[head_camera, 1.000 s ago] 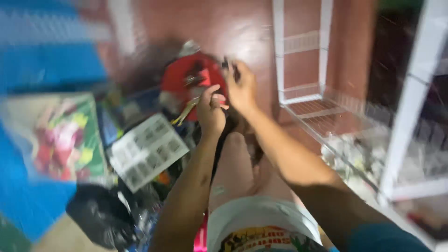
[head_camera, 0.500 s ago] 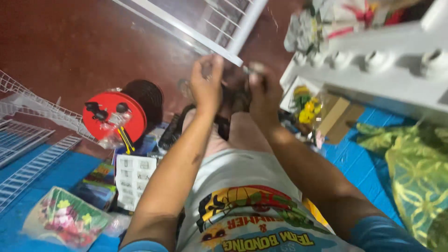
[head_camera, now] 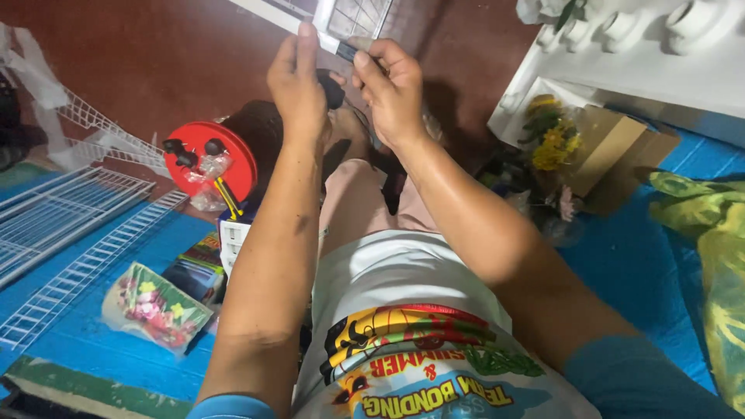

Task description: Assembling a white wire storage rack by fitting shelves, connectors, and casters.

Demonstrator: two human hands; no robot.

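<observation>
left hand: our left hand (head_camera: 296,84) is up near the top edge of the view, fingers straight, fingertips pinching the white rack frame (head_camera: 326,32)
right hand: our right hand (head_camera: 390,87) is curled tight around a small dark tool (head_camera: 347,51), its tip touching the same frame right beside the left fingertips
black piece: there's a small black part (head_camera: 332,89) between our two hands, can't tell which hand has it, if any
rack frame: white wire thing, slanting across the top of the red floor (head_camera: 155,54), just past our knees
in the way: our own forearms and legs block most of the middle, so whatever sits on the floor under the hands is hidden
red lid: round red lid (head_camera: 212,161) left of our left arm, with black knobs and a clear baggie on it
white basket: small white crate (head_camera: 236,240) just below the lid, contents too hidden to tell
wire shelves: white wire shelves (head_camera: 58,225) lie flat on the blue mat (head_camera: 93,341) along the left edge
flower packet: printed packet (head_camera: 154,306) on the mat, near the bottom left corner
cardboard box: brown box (head_camera: 613,155) on the right side, with yellow flowers (head_camera: 552,143) leaning just beside it
green cloth: crumpled green cloth (head_camera: 710,225) at the right edge
</observation>
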